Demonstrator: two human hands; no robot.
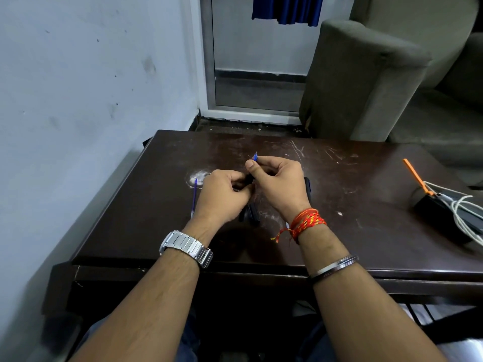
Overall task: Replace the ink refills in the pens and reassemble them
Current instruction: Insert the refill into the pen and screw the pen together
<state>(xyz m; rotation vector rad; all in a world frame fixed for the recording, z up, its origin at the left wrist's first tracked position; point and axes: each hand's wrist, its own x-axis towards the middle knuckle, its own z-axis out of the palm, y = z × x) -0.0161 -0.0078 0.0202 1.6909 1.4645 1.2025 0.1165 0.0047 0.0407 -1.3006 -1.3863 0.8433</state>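
the slim blue pen piece (254, 155), pointed at its far end, pokes up out of the right hand (279, 181), pinched between the thumb and the curled fingers (269, 163). whether it is a bare refill or a tipped front section cannot be told. its lower end runs down toward a short dark pen part (250, 178) in the gap between the two hands. the left hand (224, 194) has its fingers curled round that dark part from the other side, so both hands are grasping and neither is slack. the piece is held just above the middle of the scratched dark brown wooden bench (352, 231).

the step in hand looks like joining one pen's parts, either seating the blue piece in the dark one or twisting the two together. the next move likely calls for keeping both parts in line while one hand turns or pushes and the other steadies. the join itself is hidden by the fingers.

a thin blue refill (194, 197) lies on the bench just left of the left hand, apart from it. more dark pen barrels (251, 214) lie on the bench below the hands, and another dark piece (308, 185) shows just beside the right hand, so more pens seem to wait.

far to the right, an orange-handled tool (415, 175) rests against a black box (439, 212) with a white cable (462, 215). a grey armchair (366, 82) stands beyond the bench.
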